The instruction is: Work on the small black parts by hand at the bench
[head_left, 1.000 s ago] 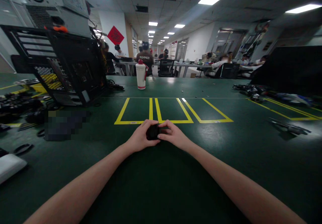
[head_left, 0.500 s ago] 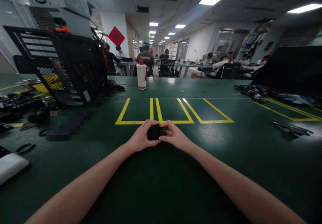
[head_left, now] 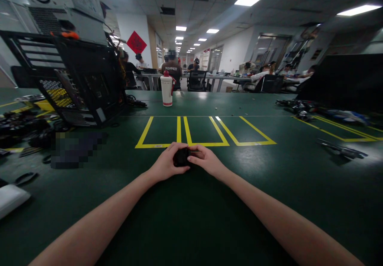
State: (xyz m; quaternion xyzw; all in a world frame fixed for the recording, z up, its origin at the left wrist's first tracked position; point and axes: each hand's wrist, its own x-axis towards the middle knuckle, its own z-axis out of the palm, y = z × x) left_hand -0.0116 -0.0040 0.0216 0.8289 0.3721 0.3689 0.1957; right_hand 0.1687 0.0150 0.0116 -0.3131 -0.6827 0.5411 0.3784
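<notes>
A small dark object (head_left: 181,157), black and blocky, is held between my two hands; its kind I cannot make out. My left hand (head_left: 166,163) curls around its left side, thumb below and fingers over the top. From the right, my right hand (head_left: 206,160) grips it with thumb and bent fingers, the thumb lying against its near right edge. Both hands are just in front of the yellow tape outlines (head_left: 182,145) on the green table (head_left: 191,218). The fingers hide much of the object.
An open black computer case (head_left: 86,74) with a power supply (head_left: 66,6) on top stands at left, cables (head_left: 24,126) beside it. A white cup (head_left: 166,90) with red lid stands ahead. A metal tool (head_left: 342,150) lies at right. People sit at tables farther back.
My right thumb has shifted up along the dark object's right side, and the right fingers have changed position slightly. My left hand keeps its hold. The view has swayed a little sideways.
</notes>
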